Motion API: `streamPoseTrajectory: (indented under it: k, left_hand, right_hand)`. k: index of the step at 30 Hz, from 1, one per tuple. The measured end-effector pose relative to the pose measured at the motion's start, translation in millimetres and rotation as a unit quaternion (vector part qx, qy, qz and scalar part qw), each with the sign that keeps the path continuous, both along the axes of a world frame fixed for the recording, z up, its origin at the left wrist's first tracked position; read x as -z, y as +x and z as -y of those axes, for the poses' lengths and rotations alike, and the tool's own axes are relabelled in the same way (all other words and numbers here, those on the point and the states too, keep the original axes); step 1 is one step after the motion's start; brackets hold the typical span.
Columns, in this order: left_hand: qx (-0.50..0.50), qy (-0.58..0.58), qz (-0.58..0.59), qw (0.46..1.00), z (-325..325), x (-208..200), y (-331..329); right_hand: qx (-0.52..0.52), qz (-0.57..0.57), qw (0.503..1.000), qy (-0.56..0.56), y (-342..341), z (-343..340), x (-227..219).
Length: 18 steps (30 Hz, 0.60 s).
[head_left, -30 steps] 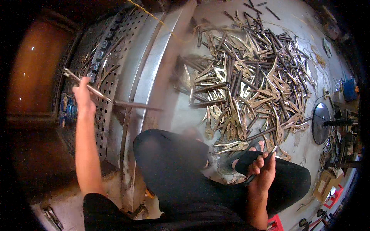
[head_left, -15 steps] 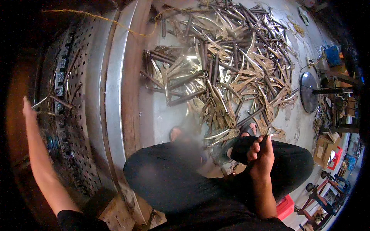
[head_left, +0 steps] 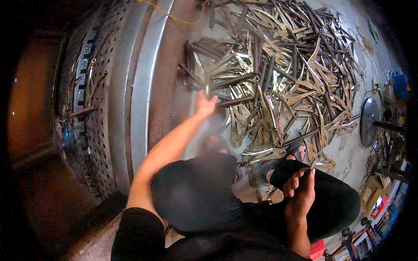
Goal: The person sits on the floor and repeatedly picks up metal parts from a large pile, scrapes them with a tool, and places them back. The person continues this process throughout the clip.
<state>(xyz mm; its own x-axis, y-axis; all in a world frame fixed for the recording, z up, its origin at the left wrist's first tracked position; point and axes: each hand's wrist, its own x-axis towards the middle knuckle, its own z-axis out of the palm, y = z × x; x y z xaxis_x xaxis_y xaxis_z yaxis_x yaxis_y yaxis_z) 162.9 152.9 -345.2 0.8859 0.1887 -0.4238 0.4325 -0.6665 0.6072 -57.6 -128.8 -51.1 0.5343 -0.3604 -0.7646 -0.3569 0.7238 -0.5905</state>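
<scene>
Head view, looking down past bent knees in dark trousers to the floor (head_left: 348,148).

Left hand (head_left: 203,104) stretched out at the near edge of a big heap of metal pliers (head_left: 287,78), fingers spread and only loosely curled, resting on or just above the tools where a dark steel rod (head_left: 233,81) lies across them. Blurred there; cannot tell whether anything is actually pinched yet.

Right hand (head_left: 300,189) down by the right knee, fingers curled in, close to a single pair of pliers (head_left: 265,155) lying at the feet beside a sandal (head_left: 300,150). Hard to say whether a slim piece sits between fingers and thumb; looks near closed.

Perforated steel drum (head_left: 102,104) off to the left, a few tools poking through its holes. Round disc (head_left: 369,119) at the far right, well apart from the heap.

Judged from this: best to pick one handle lying free on top, not one buried under crossing pieces. Lift straight up, slowly, so tangled jaws do not drag neighbours along. Keep fingertips clear of pinch points between handles.
</scene>
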Motion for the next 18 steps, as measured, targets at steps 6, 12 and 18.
streamPoseTrajectory:
  k: [6, 12, 18]
  left_hand:
    - [0.038, 0.038, 0.03, 0.998, 18.5, -7.6, 4.4]
    - [-0.087, -0.286, -0.041, 0.953, 31.9, -68.9, 36.8]
    - [-0.059, -0.347, -0.043, 0.935, 72.6, -106.3, 25.1]
  right_hand:
    - [0.024, -0.047, 0.998, -0.014, -17.1, 18.5, 16.3]
    - [0.021, -0.037, 0.999, 0.001, -15.2, 21.9, 10.0]
    - [0.021, -0.041, 0.999, -0.002, -12.2, 13.8, 6.4]
